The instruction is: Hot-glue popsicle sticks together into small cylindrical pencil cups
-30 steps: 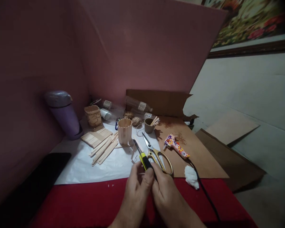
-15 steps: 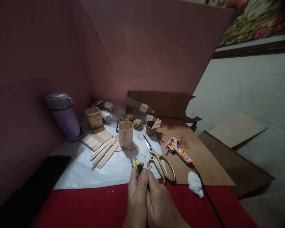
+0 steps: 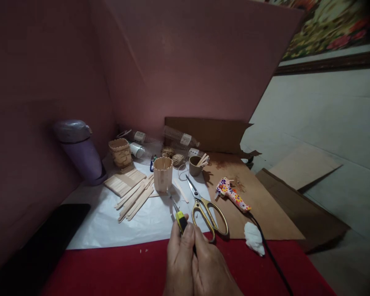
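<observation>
My left hand (image 3: 179,259) and my right hand (image 3: 210,263) are pressed together at the front edge of the table, both closed around a yellow-and-black utility knife (image 3: 181,219). Its blade points away from me, toward the base of a round cup made of craft sticks (image 3: 163,176). My fingers hide the rear of the knife. Just right of my hands lie gold-handled scissors (image 3: 208,209), their blades slightly apart. Loose craft sticks (image 3: 134,201) fan out left of the cup, beside a banded bundle of sticks (image 3: 125,181).
On the brown cardboard rests a flowered glue gun (image 3: 232,195) with a black cord; a crumpled white tissue (image 3: 254,239) lies nearby. Behind stand a small brown pot (image 3: 195,167) holding sticks, twine balls (image 3: 178,159), clear plastic bottles (image 3: 180,137), a woven-looking cup (image 3: 120,153) and a purple tumbler (image 3: 82,158).
My hands and the knife have shifted very slightly right and down in view. The things on the table stay where they were, apart from a small camera shift.
</observation>
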The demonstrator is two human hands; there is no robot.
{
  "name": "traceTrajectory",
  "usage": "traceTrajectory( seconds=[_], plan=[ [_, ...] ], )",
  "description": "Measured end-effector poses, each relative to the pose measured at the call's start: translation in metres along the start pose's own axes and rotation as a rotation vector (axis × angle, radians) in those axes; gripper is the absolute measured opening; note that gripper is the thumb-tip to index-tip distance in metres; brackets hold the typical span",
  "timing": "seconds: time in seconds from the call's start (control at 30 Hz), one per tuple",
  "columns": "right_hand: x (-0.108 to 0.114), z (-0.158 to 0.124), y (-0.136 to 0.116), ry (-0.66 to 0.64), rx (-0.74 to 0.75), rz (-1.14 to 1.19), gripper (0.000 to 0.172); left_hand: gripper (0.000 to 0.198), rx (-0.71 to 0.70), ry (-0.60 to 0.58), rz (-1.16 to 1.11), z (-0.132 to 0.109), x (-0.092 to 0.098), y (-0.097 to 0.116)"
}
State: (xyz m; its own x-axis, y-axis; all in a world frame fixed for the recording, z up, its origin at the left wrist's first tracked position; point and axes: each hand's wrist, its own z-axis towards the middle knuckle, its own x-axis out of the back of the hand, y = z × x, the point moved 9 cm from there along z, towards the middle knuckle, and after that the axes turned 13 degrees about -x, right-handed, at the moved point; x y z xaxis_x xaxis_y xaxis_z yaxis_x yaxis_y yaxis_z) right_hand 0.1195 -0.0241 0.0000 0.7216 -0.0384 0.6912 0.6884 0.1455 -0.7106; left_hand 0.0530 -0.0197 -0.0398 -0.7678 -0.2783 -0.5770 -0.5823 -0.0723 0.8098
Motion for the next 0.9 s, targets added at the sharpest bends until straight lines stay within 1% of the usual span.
traceTrajectory(
  seconds=[0.23,0.57,0.73,0.9],
  plan=[
    [-0.0042,-0.0001,-0.0011,0.006,-0.003,-0.064,0.047,0.047,0.010,-0.020,-0.091,0.0002,-0.0024,-0.0008],
    [-0.0045,-0.0005,0.0025,0.034,-0.012,-0.073,0.047,0.048,0.046,-0.020,-0.048,-0.0004,0.0003,-0.0057],
    [-0.0086,0.0012,0.0033,-0.027,0.032,-0.070,0.049,0.045,0.006,-0.037,-0.032,0.0020,-0.0009,0.0005],
    [0.0000,-0.0013,0.0016,0.034,0.012,0.004,0.047,0.049,0.018,-0.049,0.011,-0.0001,-0.0042,0.0014]
  ],
)
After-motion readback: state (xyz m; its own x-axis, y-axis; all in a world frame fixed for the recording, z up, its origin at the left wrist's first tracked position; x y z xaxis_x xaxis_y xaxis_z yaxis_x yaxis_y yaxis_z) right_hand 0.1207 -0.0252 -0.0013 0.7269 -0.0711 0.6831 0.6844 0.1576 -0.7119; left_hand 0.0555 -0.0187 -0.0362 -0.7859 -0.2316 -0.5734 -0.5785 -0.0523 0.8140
